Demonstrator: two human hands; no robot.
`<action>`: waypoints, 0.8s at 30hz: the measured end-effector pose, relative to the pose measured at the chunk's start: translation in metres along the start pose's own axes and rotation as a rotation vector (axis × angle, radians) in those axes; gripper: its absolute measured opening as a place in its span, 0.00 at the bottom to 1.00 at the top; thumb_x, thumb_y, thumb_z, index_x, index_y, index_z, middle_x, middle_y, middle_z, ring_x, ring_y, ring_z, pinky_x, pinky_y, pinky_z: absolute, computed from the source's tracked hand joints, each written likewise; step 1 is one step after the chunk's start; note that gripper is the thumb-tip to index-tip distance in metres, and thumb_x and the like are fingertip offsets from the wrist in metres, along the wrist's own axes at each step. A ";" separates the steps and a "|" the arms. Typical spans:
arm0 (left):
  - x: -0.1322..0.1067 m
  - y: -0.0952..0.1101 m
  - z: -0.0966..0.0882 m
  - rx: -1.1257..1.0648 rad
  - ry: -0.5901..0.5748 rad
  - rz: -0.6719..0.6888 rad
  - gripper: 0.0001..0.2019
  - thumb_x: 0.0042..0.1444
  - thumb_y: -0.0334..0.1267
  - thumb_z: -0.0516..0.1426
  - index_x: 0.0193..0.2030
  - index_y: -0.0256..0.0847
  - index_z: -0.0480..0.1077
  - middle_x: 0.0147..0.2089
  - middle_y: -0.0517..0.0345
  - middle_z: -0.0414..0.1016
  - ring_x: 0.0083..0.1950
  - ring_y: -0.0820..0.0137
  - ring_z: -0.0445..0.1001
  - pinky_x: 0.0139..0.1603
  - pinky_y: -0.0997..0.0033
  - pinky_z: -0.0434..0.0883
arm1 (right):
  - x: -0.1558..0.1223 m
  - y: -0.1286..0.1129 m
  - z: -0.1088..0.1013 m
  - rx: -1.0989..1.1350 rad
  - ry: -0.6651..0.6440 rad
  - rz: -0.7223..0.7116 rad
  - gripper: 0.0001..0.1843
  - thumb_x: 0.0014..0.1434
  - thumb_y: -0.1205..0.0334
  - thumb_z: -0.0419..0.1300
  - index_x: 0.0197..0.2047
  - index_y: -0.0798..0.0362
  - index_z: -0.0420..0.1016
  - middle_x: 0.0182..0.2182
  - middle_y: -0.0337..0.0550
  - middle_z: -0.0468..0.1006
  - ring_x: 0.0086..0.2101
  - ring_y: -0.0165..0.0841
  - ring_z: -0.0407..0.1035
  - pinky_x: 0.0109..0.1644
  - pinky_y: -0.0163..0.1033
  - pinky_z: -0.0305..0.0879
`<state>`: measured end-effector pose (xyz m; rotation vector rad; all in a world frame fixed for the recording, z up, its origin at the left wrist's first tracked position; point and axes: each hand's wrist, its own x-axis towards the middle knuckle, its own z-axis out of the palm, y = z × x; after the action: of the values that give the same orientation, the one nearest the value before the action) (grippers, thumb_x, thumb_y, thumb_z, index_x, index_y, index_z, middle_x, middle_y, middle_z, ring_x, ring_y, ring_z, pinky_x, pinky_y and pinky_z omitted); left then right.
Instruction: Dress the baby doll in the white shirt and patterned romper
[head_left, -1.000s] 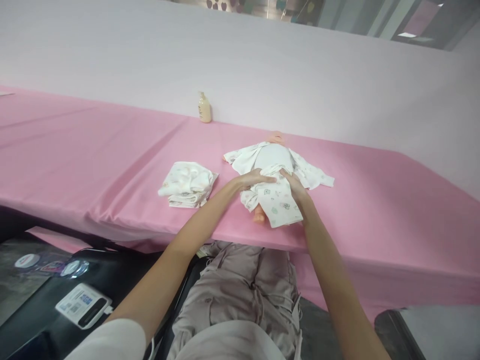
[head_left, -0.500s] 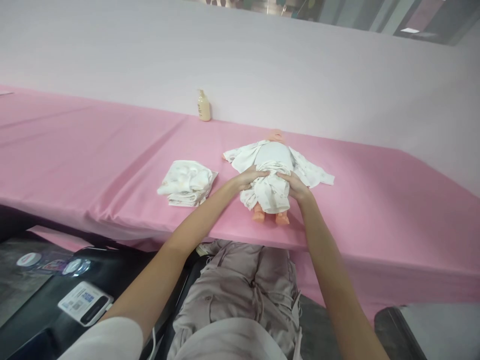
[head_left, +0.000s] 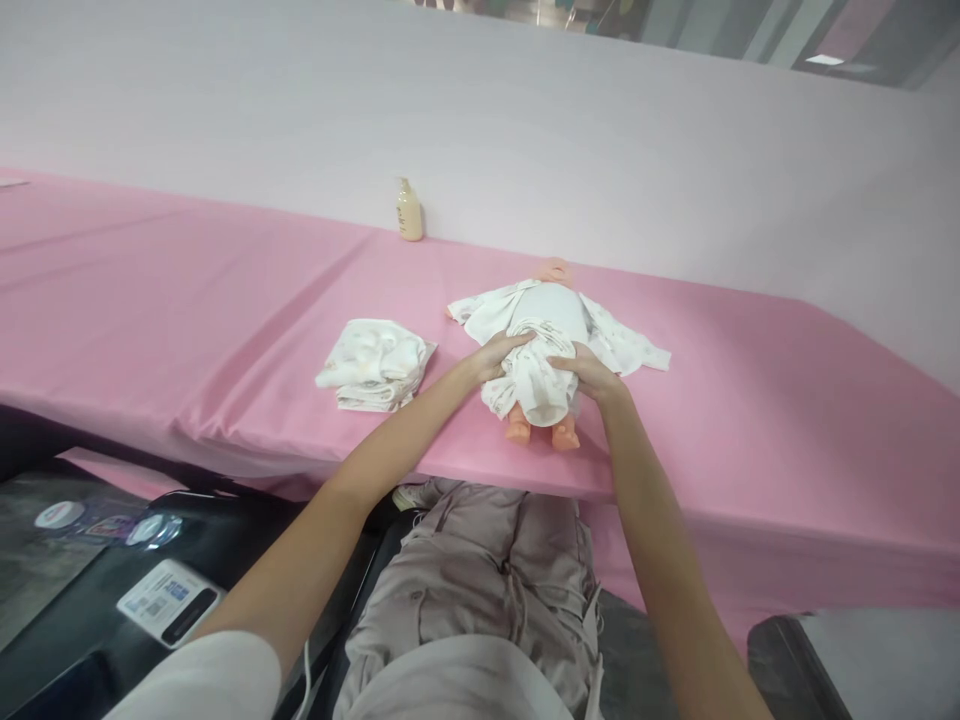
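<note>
A baby doll (head_left: 553, 308) lies on the pink-covered table, its feet toward me. A white jacket-like top (head_left: 621, 340) with a faint print covers its outspread arms and lies open at the front. Over the doll's lower body is a bunched white garment (head_left: 541, 385) with a faint print; its exact kind is hard to make out. My left hand (head_left: 501, 354) grips this garment from the left, thumb on top. From the right, my right hand (head_left: 579, 368) closes on its gathered edge. The doll's feet poke out below the cloth.
Left of the doll sits a folded stack of white cloth (head_left: 376, 364). A cream pump bottle (head_left: 409, 212) stands by the white wall (head_left: 300, 120). Below the pink table cover (head_left: 247, 390), a black chair seat (head_left: 247, 540) holds a white device (head_left: 169, 602) and a clear bottle (head_left: 112, 524).
Both hands have shifted slightly along the garment's gathered edge, and its folds have bunched differently. The doll and the folded stack stay put.
</note>
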<state>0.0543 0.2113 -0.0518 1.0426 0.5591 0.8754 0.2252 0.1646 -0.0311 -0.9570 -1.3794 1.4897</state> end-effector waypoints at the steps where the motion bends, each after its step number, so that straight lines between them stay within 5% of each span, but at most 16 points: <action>1: -0.001 0.001 0.001 0.001 0.007 0.003 0.15 0.52 0.38 0.61 0.44 0.31 0.71 0.42 0.45 0.77 0.38 0.65 0.77 0.37 0.70 0.75 | 0.000 0.000 0.000 -0.008 0.012 0.014 0.24 0.41 0.63 0.70 0.44 0.57 0.73 0.40 0.48 0.79 0.39 0.39 0.73 0.45 0.42 0.70; 10: -0.013 0.019 0.003 0.347 -0.185 -0.085 0.32 0.37 0.31 0.68 0.52 0.34 0.67 0.45 0.45 0.76 0.45 0.60 0.75 0.49 0.59 0.72 | 0.007 0.009 -0.006 0.062 0.229 -0.083 0.18 0.41 0.63 0.66 0.39 0.52 0.71 0.33 0.40 0.78 0.36 0.35 0.73 0.41 0.39 0.71; 17: 0.000 0.005 -0.010 0.077 -0.190 -0.082 0.16 0.50 0.30 0.60 0.46 0.29 0.70 0.44 0.43 0.77 0.42 0.64 0.77 0.47 0.65 0.73 | -0.002 0.003 -0.003 -0.008 0.139 -0.071 0.22 0.43 0.56 0.68 0.42 0.52 0.71 0.39 0.43 0.78 0.39 0.37 0.72 0.42 0.39 0.70; 24: -0.003 0.010 -0.005 0.226 -0.139 -0.033 0.16 0.50 0.34 0.60 0.47 0.33 0.71 0.43 0.49 0.77 0.47 0.61 0.74 0.47 0.66 0.72 | 0.005 0.005 -0.002 0.010 0.109 -0.045 0.20 0.42 0.63 0.66 0.41 0.51 0.71 0.38 0.41 0.77 0.38 0.36 0.72 0.44 0.41 0.69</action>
<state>0.0455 0.2140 -0.0454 1.2858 0.5649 0.7153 0.2246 0.1697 -0.0364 -0.9803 -1.3061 1.3894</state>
